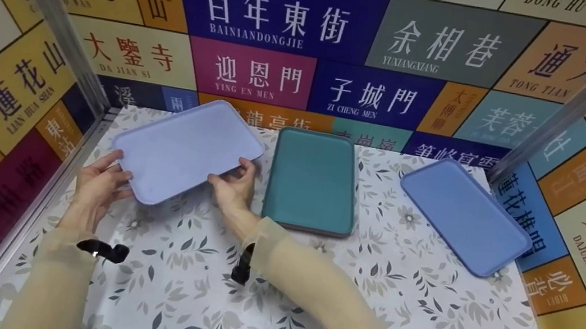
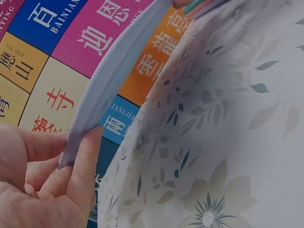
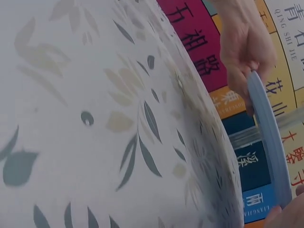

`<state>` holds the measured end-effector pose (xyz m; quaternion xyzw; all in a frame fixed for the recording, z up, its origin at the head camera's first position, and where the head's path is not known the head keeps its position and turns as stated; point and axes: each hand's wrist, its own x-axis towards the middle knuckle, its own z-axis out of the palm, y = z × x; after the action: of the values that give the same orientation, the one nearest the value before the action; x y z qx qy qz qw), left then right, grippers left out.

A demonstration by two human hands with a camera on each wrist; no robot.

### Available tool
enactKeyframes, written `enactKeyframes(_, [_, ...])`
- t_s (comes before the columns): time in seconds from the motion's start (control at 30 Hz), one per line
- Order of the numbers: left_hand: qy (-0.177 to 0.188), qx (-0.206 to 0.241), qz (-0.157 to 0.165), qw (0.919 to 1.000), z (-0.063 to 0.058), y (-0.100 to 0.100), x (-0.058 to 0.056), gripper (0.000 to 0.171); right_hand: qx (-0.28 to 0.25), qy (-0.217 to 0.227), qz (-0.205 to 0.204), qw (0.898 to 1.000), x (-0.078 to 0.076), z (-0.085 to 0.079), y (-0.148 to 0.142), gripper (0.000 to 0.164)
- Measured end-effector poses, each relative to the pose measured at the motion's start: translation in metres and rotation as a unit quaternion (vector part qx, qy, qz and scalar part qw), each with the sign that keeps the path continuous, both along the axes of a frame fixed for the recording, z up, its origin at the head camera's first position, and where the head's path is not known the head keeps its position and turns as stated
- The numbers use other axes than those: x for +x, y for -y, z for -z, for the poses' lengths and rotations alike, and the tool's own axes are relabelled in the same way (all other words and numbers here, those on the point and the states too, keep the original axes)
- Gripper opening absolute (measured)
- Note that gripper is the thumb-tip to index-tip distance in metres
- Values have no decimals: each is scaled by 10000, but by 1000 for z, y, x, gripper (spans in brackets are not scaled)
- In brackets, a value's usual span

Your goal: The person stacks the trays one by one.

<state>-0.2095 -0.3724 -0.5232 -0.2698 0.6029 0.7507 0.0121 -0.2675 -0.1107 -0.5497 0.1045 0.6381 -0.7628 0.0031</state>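
A pale lavender-blue tray [image 1: 190, 151] is held by both hands above the table's left part, turned at an angle. My left hand [image 1: 98, 184] pinches its left end; in the left wrist view the thumb and fingers [image 2: 85, 161] grip the rim from both faces. Along the near edge, toward the right, my right hand [image 1: 235, 188] pinches the rim. In the right wrist view the tray [image 3: 270, 137] appears edge-on, raised off the tablecloth. Just right of that hand lies a green tray [image 1: 313, 181], perhaps with others under it.
A darker blue tray [image 1: 464, 215] lies slantwise at the right side of the table. A white tablecloth [image 1: 168, 295] with grey leaves covers the table. Printed panels [image 1: 274, 9] stand behind and on both sides, with metal posts [image 1: 76, 45] at the corners.
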Motion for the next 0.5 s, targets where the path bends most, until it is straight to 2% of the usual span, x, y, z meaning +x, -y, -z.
enactKeyframes(0.1, [8,20,-87,10000,0,-4,-2,86,29,22,184,9998,4,0,4,82])
enactKeyframes(0.2, [-26,6,-146,9999,0,-8,-4,85,135,102,334,9993,6,-4,7,85])
enactKeyframes(0.5, [-103,90,-164,9998,-4,-20,-11,85,596,142,470,9970,9,-15,13,90])
